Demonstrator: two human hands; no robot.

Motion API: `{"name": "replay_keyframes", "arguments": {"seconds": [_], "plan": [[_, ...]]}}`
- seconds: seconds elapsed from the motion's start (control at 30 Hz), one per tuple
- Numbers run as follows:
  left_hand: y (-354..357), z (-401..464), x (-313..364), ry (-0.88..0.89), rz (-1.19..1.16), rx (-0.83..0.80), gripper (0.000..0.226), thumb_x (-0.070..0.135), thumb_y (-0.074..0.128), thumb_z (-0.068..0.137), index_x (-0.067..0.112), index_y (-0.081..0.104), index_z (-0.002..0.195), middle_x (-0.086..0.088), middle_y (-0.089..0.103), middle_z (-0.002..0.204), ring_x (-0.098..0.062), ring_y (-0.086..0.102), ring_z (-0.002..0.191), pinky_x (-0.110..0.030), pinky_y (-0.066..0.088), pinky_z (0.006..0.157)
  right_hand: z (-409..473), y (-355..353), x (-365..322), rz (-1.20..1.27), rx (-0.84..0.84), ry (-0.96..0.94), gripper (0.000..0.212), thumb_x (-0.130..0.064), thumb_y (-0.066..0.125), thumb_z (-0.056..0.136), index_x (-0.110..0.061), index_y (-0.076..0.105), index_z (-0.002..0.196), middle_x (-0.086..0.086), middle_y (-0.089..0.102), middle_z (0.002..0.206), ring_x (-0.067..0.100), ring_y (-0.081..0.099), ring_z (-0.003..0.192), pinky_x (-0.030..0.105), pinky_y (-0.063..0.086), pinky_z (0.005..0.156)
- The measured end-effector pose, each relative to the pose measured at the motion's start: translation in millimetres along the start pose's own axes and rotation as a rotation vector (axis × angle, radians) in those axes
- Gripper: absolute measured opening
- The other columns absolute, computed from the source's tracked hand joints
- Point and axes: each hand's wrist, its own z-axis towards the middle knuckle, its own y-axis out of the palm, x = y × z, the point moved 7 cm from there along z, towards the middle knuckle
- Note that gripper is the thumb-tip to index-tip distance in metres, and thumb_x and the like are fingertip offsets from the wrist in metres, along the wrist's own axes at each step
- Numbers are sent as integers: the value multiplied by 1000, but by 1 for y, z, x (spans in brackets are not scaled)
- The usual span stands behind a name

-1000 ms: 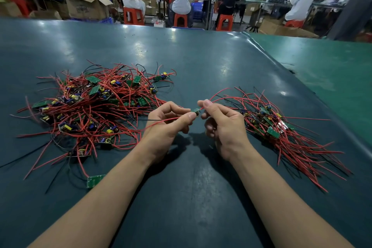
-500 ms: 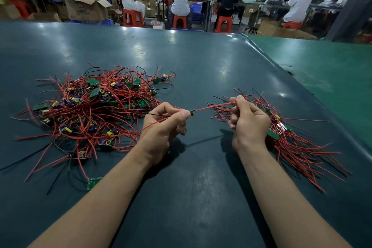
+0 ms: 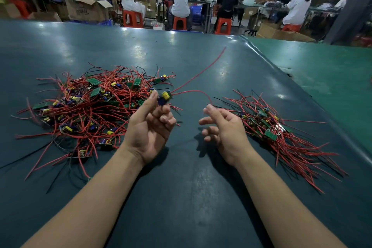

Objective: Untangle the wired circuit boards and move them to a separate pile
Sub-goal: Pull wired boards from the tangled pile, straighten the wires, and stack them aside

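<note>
One small green circuit board with a yellow capacitor and a blue part point(image 3: 165, 97) sits pinched at the fingers of your left hand point(image 3: 150, 129), palm turned up, thumb on one side and curled fingers on the other, raised just off the near right edge of the big tangle. Two thin red wires point(image 3: 198, 74) run out of that board: one arcs up and away over the dark teal bench point(image 3: 181, 197) toward the far side, the other loops to the right and comes down at the tip of your right thumb. Your right hand point(image 3: 225, 133) hovers beside the left, its fingers loosely bent and spread; whether the thumb really grips that wire end or only touches it, you cannot tell from this view. To your left lies the large tangled heap of red and black wires with green boards point(image 3: 88, 110), spread loosely on the bench. To your right, just beyond the right hand, lies the smaller pile of boards with their red wires combed out in one direction point(image 3: 281, 137), well apart from the heap. Beyond the bench, people sit on red plastic stools point(image 3: 132, 19) at long work tables, with an open cardboard box point(image 3: 86, 9) on the floor at the left.
</note>
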Motion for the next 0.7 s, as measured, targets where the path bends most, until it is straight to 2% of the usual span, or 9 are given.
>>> {"name": "replay_keyframes", "arguments": {"seconds": [0.1, 0.17, 0.23, 0.3, 0.37, 0.43, 0.53, 0.6, 0.7], "plan": [[4, -3, 0, -51, -32, -48, 32, 34, 57, 86, 18, 70, 62, 4, 57, 55, -4, 46, 44, -17, 44, 47, -4, 10, -1, -138, -124, -70, 2, -10, 65, 92, -10, 67, 92, 9, 64, 74, 9, 54, 43, 18, 43, 39], [6, -4, -9, -95, 76, -51, 31, 35, 58, 85, 16, 73, 65, 3, 57, 53, -4, 45, 42, -17, 43, 45, -12, 22, -6, -330, -185, -244, 14, -13, 69, 89, -24, 71, 97, 1, 66, 74, 7, 54, 45, 20, 44, 42], [4, -4, -17, -116, 224, -14, 29, 33, 61, 83, 14, 73, 64, 1, 56, 51, -6, 46, 40, -17, 42, 44, -19, 27, -11, -408, -176, -375, 28, -27, 72, 82, -32, 69, 110, -9, 62, 71, 14, 52, 46, 28, 45, 42], [0, -3, -20, -98, 323, 25, 25, 31, 63, 83, 13, 69, 67, -2, 56, 50, -8, 45, 39, -18, 41, 43, -24, 27, -19, -451, -157, -496, 36, -24, 72, 84, -22, 68, 120, -10, 58, 65, 19, 48, 45, 34, 45, 44], [-2, -2, -19, -62, 436, 40, 26, 32, 64, 84, 11, 59, 70, -3, 55, 50, -9, 45, 38, -19, 41, 42, -28, 25, -24, -516, -151, -575, 27, -18, 72, 86, -24, 70, 113, -8, 58, 59, 15, 47, 45, 33, 45, 45], [-3, -4, -18, -39, 546, 46, 35, 36, 66, 81, 12, 54, 57, -4, 53, 46, -11, 41, 34, -20, 38, 40, -29, 26, -24, -531, -165, -544, 23, -19, 75, 84, -32, 69, 102, -5, 62, 64, 15, 50, 46, 34, 46, 46], [-3, -6, -19, -55, 608, 66, 54, 36, 64, 86, 13, 50, 39, -4, 43, 35, -12, 30, 27, -16, 26, 36, -25, 22, -17, -338, -160, -386, 21, -5, 76, 82, -20, 68, 94, -3, 65, 72, 12, 49, 46, 23, 43, 43], [-2, -6, -19, -62, 613, 78, 58, 31, 60, 92, 13, 53, 38, -3, 40, 33, -11, 26, 25, -16, 20, 36, -25, 21, -14, -270, -162, -336, 18, -4, 75, 82, -16, 69, 94, -1, 67, 73, 13, 48, 45, 20, 41, 42], [0, -5, -19, -56, 647, 71, 54, 29, 58, 95, 15, 60, 43, -3, 42, 36, -10, 28, 25, -17, 19, 35, -31, 24, -17, -412, -203, -438, 8, -6, 72, 87, -10, 72, 94, -2, 66, 71, 14, 51, 47, 21, 42, 43]]}}
